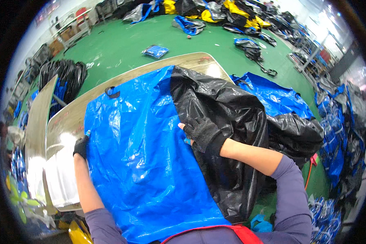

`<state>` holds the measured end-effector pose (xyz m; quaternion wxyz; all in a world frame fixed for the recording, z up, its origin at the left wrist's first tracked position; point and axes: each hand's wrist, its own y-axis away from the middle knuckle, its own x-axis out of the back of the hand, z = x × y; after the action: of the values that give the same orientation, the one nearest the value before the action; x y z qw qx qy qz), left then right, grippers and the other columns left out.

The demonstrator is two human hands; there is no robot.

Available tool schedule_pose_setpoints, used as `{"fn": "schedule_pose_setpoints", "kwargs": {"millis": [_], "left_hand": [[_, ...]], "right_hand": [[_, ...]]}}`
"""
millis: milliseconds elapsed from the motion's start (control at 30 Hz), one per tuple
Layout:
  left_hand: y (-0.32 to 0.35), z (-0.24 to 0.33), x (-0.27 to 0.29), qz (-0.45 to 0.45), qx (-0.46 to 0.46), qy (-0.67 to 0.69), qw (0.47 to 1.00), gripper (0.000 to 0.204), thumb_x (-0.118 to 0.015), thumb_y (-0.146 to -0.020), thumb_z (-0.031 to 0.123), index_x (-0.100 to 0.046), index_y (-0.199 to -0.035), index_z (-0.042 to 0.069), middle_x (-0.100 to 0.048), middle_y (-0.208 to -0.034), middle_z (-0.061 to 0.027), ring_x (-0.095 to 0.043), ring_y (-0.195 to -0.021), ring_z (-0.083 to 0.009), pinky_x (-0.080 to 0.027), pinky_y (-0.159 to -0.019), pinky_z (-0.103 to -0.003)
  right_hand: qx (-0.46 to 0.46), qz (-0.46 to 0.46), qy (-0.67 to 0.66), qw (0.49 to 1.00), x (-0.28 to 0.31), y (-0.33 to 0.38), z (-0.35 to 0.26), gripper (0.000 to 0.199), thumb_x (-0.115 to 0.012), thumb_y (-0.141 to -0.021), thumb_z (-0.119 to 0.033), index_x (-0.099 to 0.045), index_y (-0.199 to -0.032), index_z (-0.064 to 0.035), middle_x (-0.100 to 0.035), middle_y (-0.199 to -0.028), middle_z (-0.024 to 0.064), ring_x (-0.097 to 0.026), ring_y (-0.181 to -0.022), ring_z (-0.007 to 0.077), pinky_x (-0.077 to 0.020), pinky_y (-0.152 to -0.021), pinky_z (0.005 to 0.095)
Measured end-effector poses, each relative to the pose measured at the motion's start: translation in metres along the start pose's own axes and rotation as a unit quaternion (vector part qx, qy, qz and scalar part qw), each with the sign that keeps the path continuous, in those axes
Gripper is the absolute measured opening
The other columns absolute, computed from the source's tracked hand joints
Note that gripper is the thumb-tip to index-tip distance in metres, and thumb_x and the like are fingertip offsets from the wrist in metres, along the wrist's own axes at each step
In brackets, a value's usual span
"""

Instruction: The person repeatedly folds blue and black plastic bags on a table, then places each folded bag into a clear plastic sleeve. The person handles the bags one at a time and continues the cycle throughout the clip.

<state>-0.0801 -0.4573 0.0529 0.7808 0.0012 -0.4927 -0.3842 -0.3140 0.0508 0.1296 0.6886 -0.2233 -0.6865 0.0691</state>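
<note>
A large tarpaulin piece [138,162], glossy blue on the left and crumpled black on the right, spreads over the table [209,65] and down toward my body. A small black strap loop [112,93] sits near its far left corner. My left hand [81,146], in a black fingerless glove, pinches the tarpaulin's left edge; the thumb shows on top, the other fingers are mostly hidden. My right hand [203,134], in a dotted black glove, rests on the black part beside the blue-black seam, its thumb stretched out over the seam.
Another blue and black tarpaulin [276,101] lies right of the table. A narrow board [40,138] stands at the left, near a black bundle [63,77]. On the green floor lie a blue packet [155,51] and far piles [236,16]. Blue and silver heaps [333,134] line the right.
</note>
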Motion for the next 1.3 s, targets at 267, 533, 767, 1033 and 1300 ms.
{"fn": "schedule_pose_setpoints", "kwargs": {"millis": [267,533,767,1033,1300], "left_hand": [[0.051,0.006,0.027,0.258,-0.163,0.349,0.886,0.045,-0.068,-0.084,0.042,-0.065,-0.107,0.004,-0.068,-0.099,-0.0114,-0.063,-0.086,-0.0211,-0.050,-0.076,-0.031],[0.052,0.034,-0.013,0.483,-0.092,-0.285,0.822,0.069,-0.053,-0.091,0.044,-0.036,-0.140,-0.001,-0.045,-0.138,-0.0236,-0.042,-0.128,-0.0403,-0.034,-0.106,-0.047],[0.228,0.266,-0.191,0.027,-0.641,-0.119,0.757,0.061,-0.060,-0.082,0.029,-0.044,-0.138,0.012,-0.041,-0.142,-0.0212,-0.033,-0.133,-0.0426,-0.021,-0.113,-0.050],[0.227,0.294,-0.281,-0.054,-0.675,-0.206,0.706,0.071,-0.045,-0.082,0.067,-0.041,-0.142,0.030,-0.019,-0.155,-0.0137,-0.009,-0.144,-0.0391,-0.001,-0.108,-0.068],[0.296,0.310,-0.280,-0.120,-0.664,0.020,0.738,0.049,-0.044,-0.092,0.038,-0.051,-0.132,0.011,-0.045,-0.138,-0.0207,-0.038,-0.131,-0.0364,-0.026,-0.110,-0.047]], "right_hand": [[-0.122,-0.118,0.078,0.982,0.051,0.009,0.077,0.044,-0.053,-0.090,-0.028,-0.052,-0.129,-0.0066,-0.057,-0.122,0.0194,-0.054,-0.114,0.0331,-0.0421,-0.098,0.0405],[-0.283,-0.146,-0.122,0.940,0.150,0.078,0.086,0.045,-0.057,-0.087,-0.047,-0.066,-0.111,-0.0089,-0.068,-0.095,0.0204,-0.066,-0.087,0.0365,-0.0497,-0.084,0.0449],[-0.449,-0.310,-0.092,0.833,0.179,0.135,0.029,0.061,-0.049,-0.088,-0.057,-0.066,-0.098,-0.0001,-0.067,-0.094,0.0229,-0.063,-0.088,0.0409,-0.0490,-0.081,0.0466],[-0.452,-0.231,0.016,0.862,0.202,0.207,0.063,0.040,-0.066,-0.079,-0.025,-0.063,-0.112,-0.0036,-0.065,-0.098,0.0169,-0.063,-0.086,0.0268,-0.0501,-0.077,0.0366],[0.003,-0.199,-0.090,0.976,0.129,-0.001,0.008,0.040,-0.059,-0.083,-0.033,-0.063,-0.114,-0.0085,-0.064,-0.108,0.0172,-0.061,-0.101,0.0336,-0.0487,-0.088,0.0409]]}}
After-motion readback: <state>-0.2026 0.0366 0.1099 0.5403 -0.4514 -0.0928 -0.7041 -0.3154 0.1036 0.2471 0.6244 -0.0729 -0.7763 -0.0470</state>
